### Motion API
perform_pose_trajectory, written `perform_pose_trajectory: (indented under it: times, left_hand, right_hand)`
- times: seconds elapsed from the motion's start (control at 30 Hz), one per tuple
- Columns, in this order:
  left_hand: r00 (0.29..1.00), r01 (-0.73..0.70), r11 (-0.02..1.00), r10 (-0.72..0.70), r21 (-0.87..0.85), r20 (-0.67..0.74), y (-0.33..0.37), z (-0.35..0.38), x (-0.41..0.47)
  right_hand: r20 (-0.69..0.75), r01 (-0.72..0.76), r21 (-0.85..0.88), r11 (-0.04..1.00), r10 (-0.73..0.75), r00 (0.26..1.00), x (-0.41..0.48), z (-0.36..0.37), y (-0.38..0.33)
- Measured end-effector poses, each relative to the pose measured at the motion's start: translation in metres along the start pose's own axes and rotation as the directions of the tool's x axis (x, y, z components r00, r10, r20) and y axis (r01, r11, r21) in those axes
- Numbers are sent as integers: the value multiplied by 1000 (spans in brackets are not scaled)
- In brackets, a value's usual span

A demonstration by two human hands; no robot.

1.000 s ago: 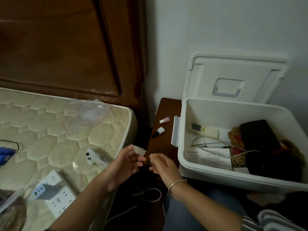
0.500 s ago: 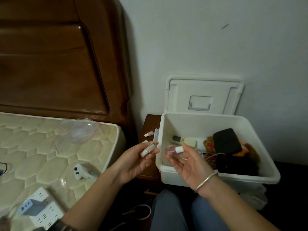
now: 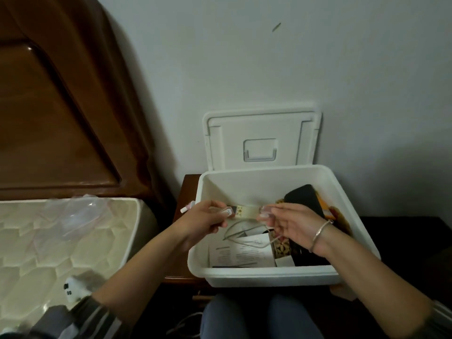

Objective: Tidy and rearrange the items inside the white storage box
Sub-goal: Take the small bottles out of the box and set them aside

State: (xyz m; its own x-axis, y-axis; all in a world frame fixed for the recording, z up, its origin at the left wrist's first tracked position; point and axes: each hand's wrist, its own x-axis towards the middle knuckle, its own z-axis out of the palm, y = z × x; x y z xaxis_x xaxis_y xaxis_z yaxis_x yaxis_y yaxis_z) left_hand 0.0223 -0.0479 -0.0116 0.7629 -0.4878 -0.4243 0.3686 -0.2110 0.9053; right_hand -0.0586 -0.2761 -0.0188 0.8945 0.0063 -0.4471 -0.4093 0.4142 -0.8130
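Left hand point(image 3: 205, 218) pinched one small white item point(image 3: 228, 212), right hand point(image 3: 291, 226) pinched one pink bottle point(image 3: 265, 211), both over the white box point(image 3: 269, 277). Second bottle point(image 3: 187, 208) lay on the tabletop point(image 3: 187, 189) beside the box's left wall. Inside: one remote point(image 3: 245, 211), one cable point(image 3: 234, 231), papers point(image 3: 242, 253). Right half was packed.

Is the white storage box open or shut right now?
Open. Its lid stands upright against the wall behind the white storage box, leaving the inside exposed.
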Motion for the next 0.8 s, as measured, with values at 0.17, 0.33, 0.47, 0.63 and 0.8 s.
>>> perform_pose_trajectory:
  times: [0.17, 0.33, 0.47, 0.63, 0.8]
  left_hand:
    - [995, -38, 899, 72, 435, -63, 0, 2, 32]
    - [975, 7, 667, 162, 745, -154, -14, 7, 70]
    - [953, 66, 350, 254, 934, -163, -31, 12, 105]
    - [936, 196, 239, 245, 951, -254, -37, 14, 144]
    - [935, 288, 148, 170, 946, -311, -48, 8, 169]
  right_hand:
    - [-66, 61, -222, 973, -77, 995, 35, -11, -9]
    - [-164, 130, -441, 888, -222, 961, 65, -20, -8]
    - [-192, 168, -438, 883, -275, 942, 77, -27, 7]
    - [-221, 233, -381, 895, -333, 917, 85, -33, 9]
    - [-237, 226, -441, 868, -356, 904, 89, -38, 13]
